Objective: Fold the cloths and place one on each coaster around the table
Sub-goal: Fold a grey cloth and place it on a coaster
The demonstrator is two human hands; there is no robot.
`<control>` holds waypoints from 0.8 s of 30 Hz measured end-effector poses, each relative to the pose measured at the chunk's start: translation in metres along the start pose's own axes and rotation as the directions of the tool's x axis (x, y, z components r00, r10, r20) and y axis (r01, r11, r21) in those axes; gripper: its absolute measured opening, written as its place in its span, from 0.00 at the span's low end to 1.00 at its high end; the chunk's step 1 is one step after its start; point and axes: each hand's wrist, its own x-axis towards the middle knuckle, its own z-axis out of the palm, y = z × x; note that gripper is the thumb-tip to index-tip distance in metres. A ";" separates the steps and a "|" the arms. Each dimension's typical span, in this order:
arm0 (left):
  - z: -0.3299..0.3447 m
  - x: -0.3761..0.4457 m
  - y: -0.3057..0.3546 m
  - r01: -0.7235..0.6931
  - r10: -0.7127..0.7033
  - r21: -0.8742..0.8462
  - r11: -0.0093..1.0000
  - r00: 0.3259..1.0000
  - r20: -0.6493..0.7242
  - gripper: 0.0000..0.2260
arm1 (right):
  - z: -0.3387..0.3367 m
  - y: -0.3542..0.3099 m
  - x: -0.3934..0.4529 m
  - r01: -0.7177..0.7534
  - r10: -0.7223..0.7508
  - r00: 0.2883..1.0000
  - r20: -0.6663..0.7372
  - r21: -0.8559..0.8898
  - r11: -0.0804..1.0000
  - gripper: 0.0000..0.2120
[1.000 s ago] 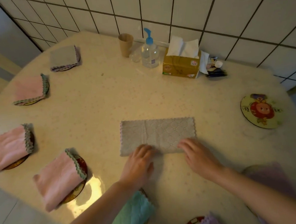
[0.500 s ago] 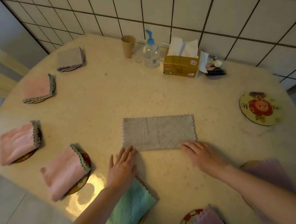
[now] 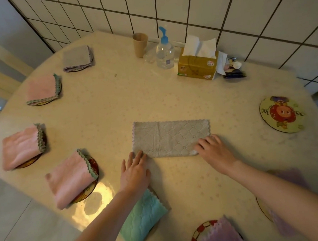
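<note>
Hands at a half-folded grey cloth

Grey cloth point(image 3: 171, 137) lies as a long rectangle mid-worktop point(image 3: 153, 94). Left hand point(image 3: 134, 175), fingers released and straight, touches its near-left corner; right hand point(image 3: 215, 150) presses the near-right corner, fingers loosely bent. Best next: bring one short end squarely onto the other, then carry it to the bare coaster point(image 3: 281, 113) at right.

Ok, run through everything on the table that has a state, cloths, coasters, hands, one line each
Grey cloth: folded once, flat, mid-table.
Left hand: fingers straight, tips at its near left corner.
Right hand: fingers bent on its near right corner.
Three pink cloths: folded, on coasters.
Far grey cloth: folded, on coaster.
Green cloth: folded, on coaster.
Cartoon coaster: bare.
Tissue box: open, tissue sticking up.
</note>
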 end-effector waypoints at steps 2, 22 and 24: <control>-0.002 0.005 -0.004 -0.010 0.010 0.026 1.000 1.000 0.023 0.27 | -0.004 0.000 -0.004 -0.010 0.011 0.999 -0.050 0.036 0.999 0.24; 0.011 -0.044 0.032 -0.473 0.481 -0.092 0.876 0.870 0.108 0.22 | -0.025 -0.062 -0.043 0.070 -0.044 0.994 -0.099 0.274 0.959 0.23; 0.013 -0.045 0.025 -0.482 0.494 -0.118 0.868 0.862 0.115 0.23 | -0.009 -0.052 -0.037 0.231 -0.240 0.970 0.044 0.150 0.961 0.37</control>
